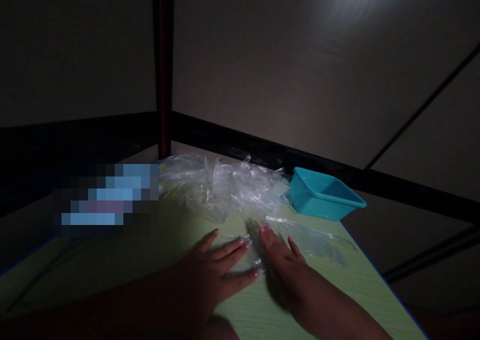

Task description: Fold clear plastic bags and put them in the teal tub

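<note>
Left hand [219,270] is laid, fingers spread & nothing gripped, over clear plastic bag [256,254] on table [255,312]; apparently best smoothed w/ light, even pressure. Loose plastic pile [240,185] behind is best left undisturbed. Right hand [281,262], fingers straight, nothing visibly held, is set just beside. 1 flat bag [318,242] & teal bin [318,205] are seen farther R.
</note>
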`<state>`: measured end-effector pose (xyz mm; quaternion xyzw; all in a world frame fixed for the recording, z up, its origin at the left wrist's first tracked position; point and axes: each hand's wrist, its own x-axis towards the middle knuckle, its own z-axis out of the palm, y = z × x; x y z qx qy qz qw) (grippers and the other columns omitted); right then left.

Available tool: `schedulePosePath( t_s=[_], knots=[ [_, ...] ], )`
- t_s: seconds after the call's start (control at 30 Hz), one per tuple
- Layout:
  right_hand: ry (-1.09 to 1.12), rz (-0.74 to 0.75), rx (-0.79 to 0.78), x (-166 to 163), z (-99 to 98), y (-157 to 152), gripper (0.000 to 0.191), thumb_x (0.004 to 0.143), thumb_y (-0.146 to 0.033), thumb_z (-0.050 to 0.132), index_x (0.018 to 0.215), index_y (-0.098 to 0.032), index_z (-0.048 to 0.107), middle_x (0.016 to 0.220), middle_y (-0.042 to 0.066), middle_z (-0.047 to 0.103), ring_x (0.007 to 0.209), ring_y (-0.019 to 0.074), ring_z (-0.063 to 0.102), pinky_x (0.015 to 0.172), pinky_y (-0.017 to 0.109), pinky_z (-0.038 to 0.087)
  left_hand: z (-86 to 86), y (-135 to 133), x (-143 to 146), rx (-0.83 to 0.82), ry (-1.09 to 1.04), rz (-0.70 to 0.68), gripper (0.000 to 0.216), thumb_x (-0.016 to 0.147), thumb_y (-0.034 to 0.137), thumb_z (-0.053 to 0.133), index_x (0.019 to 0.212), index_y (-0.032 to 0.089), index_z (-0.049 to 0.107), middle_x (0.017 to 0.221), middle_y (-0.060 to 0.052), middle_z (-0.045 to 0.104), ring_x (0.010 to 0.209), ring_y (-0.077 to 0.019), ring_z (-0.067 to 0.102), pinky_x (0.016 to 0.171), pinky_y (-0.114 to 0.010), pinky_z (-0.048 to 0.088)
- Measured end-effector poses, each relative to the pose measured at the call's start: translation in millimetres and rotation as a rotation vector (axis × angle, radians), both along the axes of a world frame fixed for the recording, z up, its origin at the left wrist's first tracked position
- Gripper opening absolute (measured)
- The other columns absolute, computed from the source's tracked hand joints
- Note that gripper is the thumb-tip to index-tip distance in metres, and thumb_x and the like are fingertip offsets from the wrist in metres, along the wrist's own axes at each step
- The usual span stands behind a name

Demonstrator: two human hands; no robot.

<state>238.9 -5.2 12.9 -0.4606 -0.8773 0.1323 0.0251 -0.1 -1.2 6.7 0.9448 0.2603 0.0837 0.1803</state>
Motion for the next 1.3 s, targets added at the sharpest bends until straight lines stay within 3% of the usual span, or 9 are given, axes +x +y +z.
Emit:
schedulePosePath(
  t_s=[0.13,0.37,0.57,0.8,0.93,1.03,1.1,1.17,1.3],
  knots=[
    [0.009,0.054,-0.046,-3,11.0,-4,0.062,0.091,-0.020,0.037,0.142,-0.030,0.002,0.148,0.000,0.009,0.136,0.0200,0.008,0.109,0.050,0.006,-4.2,2,2,0.046,-0.035,0.016,0.067,0.082,0.057,0.048,0.139,0.030,0.026,0.146,-0.011,0.017,0.132,-0.0330,0.018,0.104,-0.060,0.009],
    [-0.070,0.056,-0.054,-6,8.5,-8,0.064,0.091,-0.039,0.040,0.141,-0.020,0.005,0.146,0.007,0.006,0.135,0.0223,0.005,0.110,0.048,0.010,-1.3,5,2,0.108,-0.099,0.064,0.075,0.082,0.060,0.046,0.142,0.022,0.020,0.146,-0.012,0.019,0.133,-0.0298,0.019,0.108,-0.055,0.006],
    [-0.129,0.068,-0.091,-5,3.1,-9,0.065,0.090,-0.050,0.035,0.141,-0.019,0.011,0.145,0.009,0.003,0.134,0.0287,0.003,0.106,0.056,0.009,-16.3,2,5,0.094,-0.055,0.068,0.076,0.082,0.061,0.043,0.142,0.021,0.021,0.147,-0.010,0.016,0.134,-0.0288,0.018,0.107,-0.054,0.001],
    [-0.173,0.011,-0.077,-6,0.7,-11,0.062,0.091,-0.050,0.028,0.142,-0.021,0.009,0.146,0.008,0.002,0.134,0.0290,0.000,0.105,0.059,0.008,-15.9,3,4,0.083,-0.033,0.043,0.075,0.082,0.060,0.044,0.142,0.023,0.019,0.147,-0.011,0.017,0.133,-0.0299,0.018,0.107,-0.055,0.004],
    [-0.149,-0.084,0.036,-1,-3.6,-3,0.060,0.091,-0.045,0.032,0.143,-0.022,0.012,0.148,0.008,0.008,0.135,0.0280,0.004,0.106,0.057,0.010,-7.6,4,0,0.033,-0.049,0.019,0.068,0.081,0.058,0.048,0.139,0.028,0.028,0.146,-0.012,0.020,0.133,-0.0321,0.019,0.105,-0.059,0.006],
    [-0.063,-0.156,0.180,2,-4.1,6,0.054,0.090,-0.035,0.035,0.141,-0.020,0.025,0.147,0.009,0.022,0.135,0.0271,0.015,0.106,0.053,0.018,-5.5,5,-1,0.032,-0.062,0.011,0.069,0.081,0.058,0.050,0.139,0.030,0.027,0.145,-0.012,0.021,0.132,-0.0331,0.020,0.103,-0.061,0.006],
    [0.044,-0.187,0.262,3,-1.4,10,0.043,0.089,-0.028,0.036,0.131,-0.019,0.043,0.137,0.012,0.041,0.127,0.0258,0.034,0.102,0.045,0.031,-6.3,5,2,0.045,-0.048,0.015,0.070,0.080,0.058,0.051,0.139,0.030,0.025,0.145,-0.011,0.022,0.132,-0.0343,0.019,0.102,-0.063,0.007],
    [0.133,-0.221,0.284,3,2.1,11,0.030,0.088,-0.022,0.037,0.109,-0.018,0.058,0.113,0.012,0.058,0.106,0.0226,0.052,0.088,0.037,0.042,-8.0,4,5,0.079,-0.034,0.050,0.069,0.080,0.058,0.051,0.139,0.032,0.026,0.146,-0.010,0.021,0.133,-0.0348,0.017,0.102,-0.064,0.008],
    [0.141,-0.307,0.214,2,3.3,11,0.016,0.084,-0.017,0.041,0.076,-0.018,0.056,0.078,0.006,0.059,0.070,0.0171,0.055,0.064,0.029,0.043,-9.0,2,9,0.143,-0.024,0.129,0.065,0.077,0.058,0.054,0.135,0.037,0.033,0.147,-0.006,0.021,0.134,-0.0337,0.014,0.103,-0.062,0.007]
  ],
)
